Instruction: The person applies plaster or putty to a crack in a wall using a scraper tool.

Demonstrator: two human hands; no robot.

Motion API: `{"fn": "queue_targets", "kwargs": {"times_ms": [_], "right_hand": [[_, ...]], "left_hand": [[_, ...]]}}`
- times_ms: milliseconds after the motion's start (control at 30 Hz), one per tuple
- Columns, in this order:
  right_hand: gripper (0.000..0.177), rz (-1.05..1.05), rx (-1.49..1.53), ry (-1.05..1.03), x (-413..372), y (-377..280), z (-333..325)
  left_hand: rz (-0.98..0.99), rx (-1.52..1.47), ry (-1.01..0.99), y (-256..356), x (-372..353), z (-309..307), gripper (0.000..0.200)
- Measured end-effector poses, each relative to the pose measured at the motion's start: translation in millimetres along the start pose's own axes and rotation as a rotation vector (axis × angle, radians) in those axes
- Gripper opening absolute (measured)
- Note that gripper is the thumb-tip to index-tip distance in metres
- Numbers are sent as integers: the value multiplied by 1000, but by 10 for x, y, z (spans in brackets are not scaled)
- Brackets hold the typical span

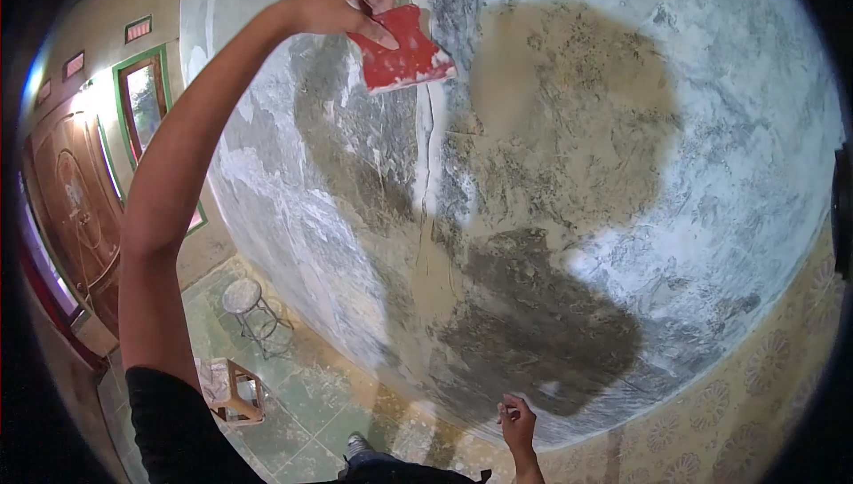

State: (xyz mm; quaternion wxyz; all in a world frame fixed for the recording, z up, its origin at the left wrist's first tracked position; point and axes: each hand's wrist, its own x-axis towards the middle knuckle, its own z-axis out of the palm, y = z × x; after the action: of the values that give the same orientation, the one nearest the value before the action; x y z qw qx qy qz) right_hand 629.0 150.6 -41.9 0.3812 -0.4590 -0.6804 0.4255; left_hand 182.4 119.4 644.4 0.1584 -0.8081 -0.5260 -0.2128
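High on the wall, my left hand grips a red plastic putty scraper, its thumb flat on the near face. White filler is smeared on the scraper, mostly along its lower edge. That edge lies at a vertical crack bordered by a pale strip of filler. The crack runs down the grey, patchy wall. My right hand is low in front of the wall, its fingers loosely bent and partly apart, with nothing visible in them.
A round stool with metal legs and a low wooden stool stand on the green tiled floor at lower left. Behind them are a carved wooden door and a green-framed window. Patterned tiles border the wall's lower right.
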Motion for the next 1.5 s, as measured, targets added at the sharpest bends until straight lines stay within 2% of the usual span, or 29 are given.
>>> {"fn": "queue_targets", "kwargs": {"times_ms": [133, 200, 267, 333, 400, 467, 533, 567, 600, 633, 667, 700, 733, 767, 800, 833, 867, 933, 1000, 1067, 1100, 1167, 1200, 1267, 1300, 1333, 1400, 1500], "right_hand": [[30, -101, -34, 91, -13, -48, 14], [30, -101, 10, 133, -112, -143, 24], [30, -107, 58, 185, -230, -246, 65], [29, 53, 9, 232, -395, -338, 157], [29, 27, 19, 319, -560, -372, 306], [28, 14, -79, 355, -753, -448, 508], [25, 28, -35, 414, -959, -572, 775], [23, 38, 19, 432, -1046, -712, 922], [23, 15, 48, 455, -1129, -766, 1100], [24, -7, 74, 476, -1200, -778, 1282], [24, 18, 35, 476, -1262, -813, 1448], [25, 47, -8, 471, -1346, -873, 1595], [26, 69, -31, 475, -1452, -987, 1733], [26, 87, -54, 477, -1537, -1100, 1842], [26, 128, -48, 502, -1636, -1242, 1902], [27, 179, -9, 510, -1764, -1454, 1990], [29, 218, 24, 519, -1886, -1577, 2077], [29, 254, -47, 555, -2127, -1583, 2198], [29, 310, -123, 562, -2478, -1632, 2298], [28, 378, -146, 552, -2739, -1677, 2296], [27, 412, -103, 565, -2880, -1763, 2299], [27, 419, -153, 564, -3134, -1831, 2292], [27, 405, -187, 567, -3250, -1856, 2310], [27, 401, -131, 518, -3433, -1786, 2332], [27, 409, -79, 492, -3510, -1792, 2353], [27, 397, -74, 479, -3578, -1780, 2374], [26, 196, -129, 423, -3712, -1764, 2436], [25, 115, -76, 308, -3950, -1853, 2472]], "left_hand": [[79, -34, 43, -282, 191, 148, 32], [81, -67, 65, -545, 336, -14, 28], [-44, -7, 471, -650, 446, -267, 22], [-53, 1, 768, -777, 521, -696, 33], [119, -110, 1048, -1161, 605, -1106, 36], [159, -187, 1111, -1086, 426, -1245, 37], [224, -222, 1094, -666, -14, -989, 39], [197, -86, 1140, -1105, -64, -966, 35], [228, -81, 1094, -1181, -291, -725, 45], [352, -15, 947, -1012, -579, -494, 17], [356, -131, 945, -966, -817, -48, 23], [163, -229, 861, -885, -1110, 413, 25], [263, -172, 892, -725, -1472, 874, 21], [329, -189, 702, -654, -1811, 1242, 15], [470, -308, 655, -594, -2071, 1694, 4], [84, -591, 492, -454, -2440, 2204, 11], [278, -634, 443, -499, -2740, 2645, 16], [204, -850, 329, -546, -3447, 3644, 21], [-351, -1012, 51, -160, -4219, 3941, 20], [-209, -999, 76, -225, -5048, 4594, 15], [-217, -1015, 64, -137, -5313, 4587, 15], [-920, -1530, -155, 181, -5777, 4502, 14], [-938, -1527, -151, 341, -5914, 4428, 14], [-1106, -1676, 75, 628, -6122, 4293, 12], [-1170, -1662, 61, 721, -6203, 4214, 12], [-1172, -1654, 80, 826, -6286, 4134, 12], [-1200, -1789, 127, 1133, -6382, 3957, 18], [-1160, -1801, 125, 1561, -6661, 3892, 18]]}}
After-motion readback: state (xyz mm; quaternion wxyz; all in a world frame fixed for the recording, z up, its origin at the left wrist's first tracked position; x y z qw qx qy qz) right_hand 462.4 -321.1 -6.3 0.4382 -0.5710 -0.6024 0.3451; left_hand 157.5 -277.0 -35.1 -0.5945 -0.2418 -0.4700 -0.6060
